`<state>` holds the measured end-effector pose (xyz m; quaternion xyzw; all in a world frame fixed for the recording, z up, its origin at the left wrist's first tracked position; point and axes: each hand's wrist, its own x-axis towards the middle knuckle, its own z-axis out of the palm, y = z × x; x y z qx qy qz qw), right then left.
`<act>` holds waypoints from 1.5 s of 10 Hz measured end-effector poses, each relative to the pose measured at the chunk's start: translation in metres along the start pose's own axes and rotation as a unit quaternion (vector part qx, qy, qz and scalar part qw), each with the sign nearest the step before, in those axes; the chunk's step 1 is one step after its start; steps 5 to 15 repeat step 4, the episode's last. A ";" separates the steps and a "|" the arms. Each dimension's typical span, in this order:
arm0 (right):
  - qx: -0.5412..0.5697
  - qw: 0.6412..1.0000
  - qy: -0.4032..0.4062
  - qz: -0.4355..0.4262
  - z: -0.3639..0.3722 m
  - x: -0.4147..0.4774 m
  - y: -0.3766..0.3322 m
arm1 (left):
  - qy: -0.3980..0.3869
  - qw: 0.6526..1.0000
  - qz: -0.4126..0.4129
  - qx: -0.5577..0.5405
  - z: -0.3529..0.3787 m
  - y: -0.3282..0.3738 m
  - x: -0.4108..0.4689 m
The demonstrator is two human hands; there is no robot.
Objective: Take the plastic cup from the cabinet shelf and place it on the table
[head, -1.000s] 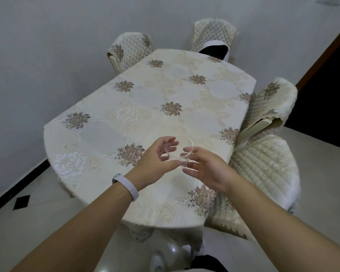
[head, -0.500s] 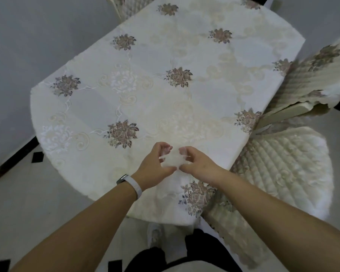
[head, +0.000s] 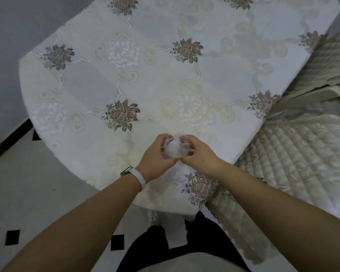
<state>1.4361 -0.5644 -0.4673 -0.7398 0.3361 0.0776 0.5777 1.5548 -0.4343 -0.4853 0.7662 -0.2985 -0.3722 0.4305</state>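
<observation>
Both hands on the clear plastic cup (head: pixel 176 147), mouth up, at the near edge of the table (head: pixel 214 75). Left hand (head: pixel 155 154) wraps it from 9 o'clock, right hand (head: pixel 199 154) from 3 o'clock, fingers curled around the wall. Can't tell if the base touches the tablecloth (head: pixel 126 91). White band (head: pixel 139 176) on the left wrist. Quilted chair (head: pixel 292 163) at 3 o'clock of the cup, just beside the table edge.

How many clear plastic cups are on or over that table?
1. The clear plastic cup is held between the left hand and right hand, low over the near edge of the table. None elsewhere in view.
</observation>
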 end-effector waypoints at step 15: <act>-0.135 0.989 0.054 0.030 -0.004 -0.016 -0.001 | -0.002 0.995 0.010 0.101 -0.026 -0.005 -0.015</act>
